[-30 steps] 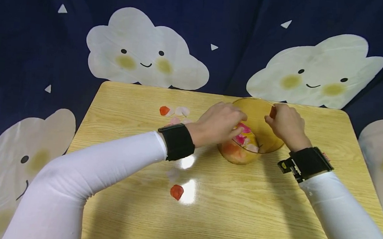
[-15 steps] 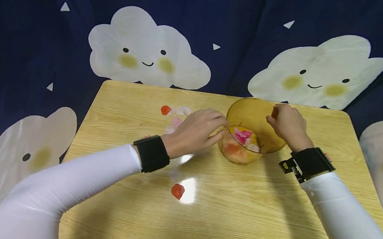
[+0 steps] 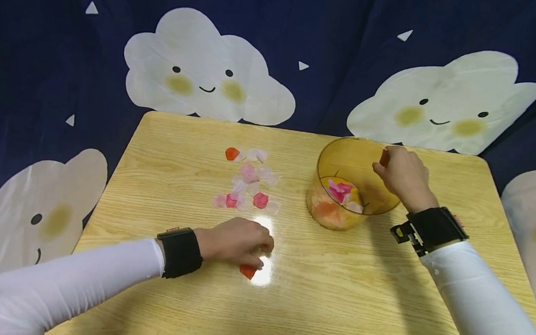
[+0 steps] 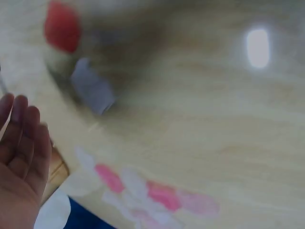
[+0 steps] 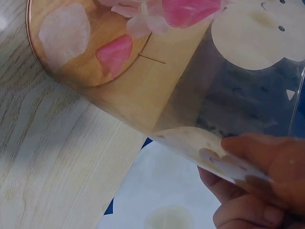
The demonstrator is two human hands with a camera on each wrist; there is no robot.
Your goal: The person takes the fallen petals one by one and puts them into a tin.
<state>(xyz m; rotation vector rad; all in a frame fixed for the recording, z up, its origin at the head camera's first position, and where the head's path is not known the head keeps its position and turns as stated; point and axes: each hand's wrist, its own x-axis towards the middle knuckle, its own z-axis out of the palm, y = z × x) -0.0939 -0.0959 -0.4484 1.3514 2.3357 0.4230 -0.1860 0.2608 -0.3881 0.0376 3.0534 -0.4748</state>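
My left hand is low over the near part of the table, beside a red petal that it partly covers in the head view. The left wrist view shows its fingers loosely extended with nothing between them. The red petal and a pale petal lie apart from them there. At the right, my right hand pinches the wall of a see-through amber tub at its rim, thumb on one side and fingers on the other. Pink and white petals lie in the bottom of the tub.
Pale, pink and red petals are scattered on the wooden table left of the tub. Behind the table hangs a dark blue curtain with smiling white clouds. Glare lies on the tabletop near my left hand.
My left hand has left the tub and moved left and toward me, down to the red petal at the front. My right hand and the tub have stayed in place.
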